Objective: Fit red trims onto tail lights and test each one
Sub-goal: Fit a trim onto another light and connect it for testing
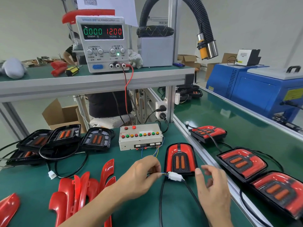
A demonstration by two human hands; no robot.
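Head camera: a worker at a green bench point(134, 208) checks a tail light point(180, 158) already wearing its red trim, lying at the centre of the view, toward five o'clock of the button-covered test box point(140, 136). The left hand point(141, 171) pinches the thin coloured wires point(161, 174) that run from the box, fingers curled round them just short of the white plug point(175, 176), which sits against the light's near edge. The right hand point(211, 185), at three o'clock of the plug, is spread and holds nothing, its fingers loosely bent and blurred, close to the plug but apart from it. Whether the plug's two halves are fully seated cannot be told.

At nine o'clock of the box, bare black lights point(65, 136) wait in a heap with tangled cables; spare red trims point(78, 194) lie at seven o'clock of the left hand. Finished lights point(242, 163) line the side belt at three o'clock. The power supply point(105, 43) on the upper shelf reads zero current at twelve volts, so the light appears to draw nothing at present.

The risks from here, as a judgement: a pull on the thin wires rather than the plug body could strain them; a half-seated plug would make a sound light look like a failure; and the black cable point(193, 197) looping toward the worker could drag the light off its spot if a wrist catches it.
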